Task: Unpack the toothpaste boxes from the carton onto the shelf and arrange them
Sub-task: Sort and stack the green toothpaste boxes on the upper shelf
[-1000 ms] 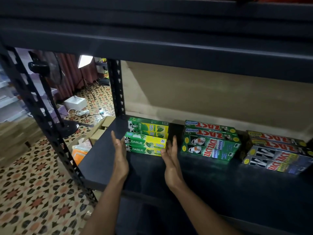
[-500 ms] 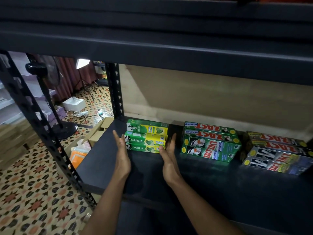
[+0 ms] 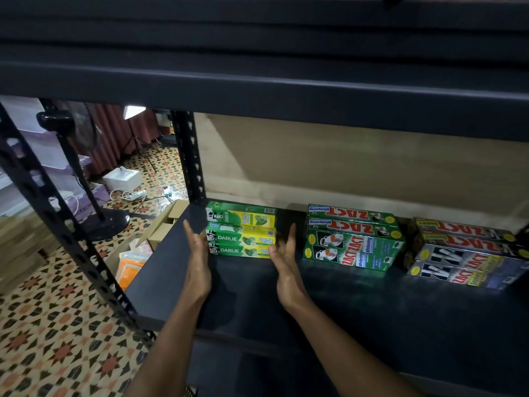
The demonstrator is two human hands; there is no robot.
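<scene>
My left hand (image 3: 197,262) and right hand (image 3: 283,265), both flat and open, flank the Darlie boxes (image 3: 242,238), seemingly touching; I should press evenly, squaring them on the shelf (image 3: 372,310).

"DARLIE" on green-yellow boxes (image 3: 242,238); "ZACT", seemingly "Whitening", on green boxes (image 3: 353,242)

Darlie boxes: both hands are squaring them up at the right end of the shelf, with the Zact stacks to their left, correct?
Not quite. The head view shows the Darlie boxes at the left end of the shelf, with the Zact stacks to their right. The rest holds: the left hand and right hand flank the Darlie boxes, palms open.
</scene>
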